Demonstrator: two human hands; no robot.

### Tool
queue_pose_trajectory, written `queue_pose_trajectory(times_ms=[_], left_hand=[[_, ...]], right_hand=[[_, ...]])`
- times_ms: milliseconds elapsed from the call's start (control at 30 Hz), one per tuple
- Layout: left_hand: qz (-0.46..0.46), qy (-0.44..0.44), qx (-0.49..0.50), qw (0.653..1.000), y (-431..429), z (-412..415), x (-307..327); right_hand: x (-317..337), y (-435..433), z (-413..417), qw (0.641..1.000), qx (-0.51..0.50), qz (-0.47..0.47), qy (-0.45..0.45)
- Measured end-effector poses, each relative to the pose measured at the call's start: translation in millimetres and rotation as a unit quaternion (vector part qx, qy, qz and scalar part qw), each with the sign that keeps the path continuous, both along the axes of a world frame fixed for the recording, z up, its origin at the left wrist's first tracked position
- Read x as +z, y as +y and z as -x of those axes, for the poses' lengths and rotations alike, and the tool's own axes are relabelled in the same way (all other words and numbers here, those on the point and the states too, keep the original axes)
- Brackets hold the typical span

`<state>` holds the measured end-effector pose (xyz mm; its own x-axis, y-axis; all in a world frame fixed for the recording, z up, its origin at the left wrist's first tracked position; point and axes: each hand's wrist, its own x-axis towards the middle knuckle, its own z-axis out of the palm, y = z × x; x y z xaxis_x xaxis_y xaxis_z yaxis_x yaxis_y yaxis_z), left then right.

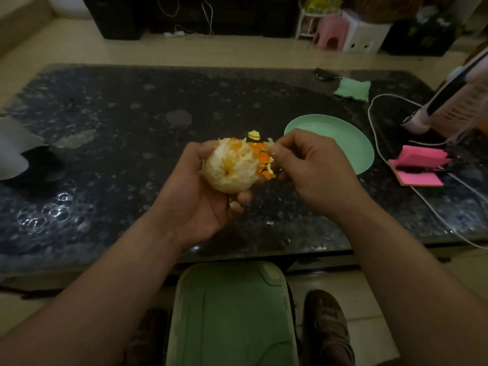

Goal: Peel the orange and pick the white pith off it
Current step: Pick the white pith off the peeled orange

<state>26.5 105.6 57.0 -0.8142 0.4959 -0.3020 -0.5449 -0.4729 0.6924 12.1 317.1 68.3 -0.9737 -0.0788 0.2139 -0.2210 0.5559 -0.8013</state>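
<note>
Pale-orange orange (232, 165), mint-green plate (343, 136)

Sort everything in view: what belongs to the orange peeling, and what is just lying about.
In the job: orange, gripped by left hand; right hand pinching a pith scrap; peel pile; green plate, likely for the fruit.
Lying about: pink sticky notes; green cloth; white cable; grey sheet.

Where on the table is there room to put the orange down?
The widest bare patch of the table lies between the grey sheet at the left edge and the left hand holding the orange. The green plate also looks bare. It is crowded on the right: peel scraps by the right hand, then the white cable and pink notepad.
</note>
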Motion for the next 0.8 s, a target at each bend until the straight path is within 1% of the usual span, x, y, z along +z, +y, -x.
queue_pose_trajectory(times_ms=[100,233,300,433,533,600,667,733,800], left_hand=[[0.020,-0.008,0.009,1.000,0.0,1.3,-1.9],[0.041,-0.020,0.031,0.998,1.0,3.1,-6.8],[0.044,-0.024,0.041,0.998,0.2,4.1,-8.5],[0.052,-0.025,0.059,0.997,-2.4,6.9,-9.6],[0.055,-0.026,0.064,0.996,-2.1,8.6,-9.1],[0.058,-0.027,0.064,0.996,-1.4,8.9,-9.2],[0.058,-0.028,0.065,0.996,-1.0,9.1,-9.5],[0.061,-0.027,0.067,0.996,-0.5,9.1,-10.3],[0.059,-0.024,0.068,0.996,0.2,9.1,-11.4]], right_hand=[[-8.2,-0.1,6.1,1.000,-0.015,-0.015,-0.021],[-28.9,2.2,18.3,0.985,-0.057,-0.156,-0.040],[-37.9,7.8,22.3,0.980,-0.075,-0.171,-0.062],[-46.5,19.1,27.4,0.978,-0.085,-0.174,-0.078],[-44.0,20.7,26.3,0.972,-0.093,-0.206,-0.060],[-36.2,17.3,22.9,0.977,-0.095,-0.189,-0.031],[-23.5,10.0,16.0,0.988,-0.081,-0.127,-0.015],[-9.9,-1.7,3.9,0.997,-0.030,-0.074,-0.009],[-2.2,-12.3,-9.2,0.999,0.021,-0.050,-0.005]])
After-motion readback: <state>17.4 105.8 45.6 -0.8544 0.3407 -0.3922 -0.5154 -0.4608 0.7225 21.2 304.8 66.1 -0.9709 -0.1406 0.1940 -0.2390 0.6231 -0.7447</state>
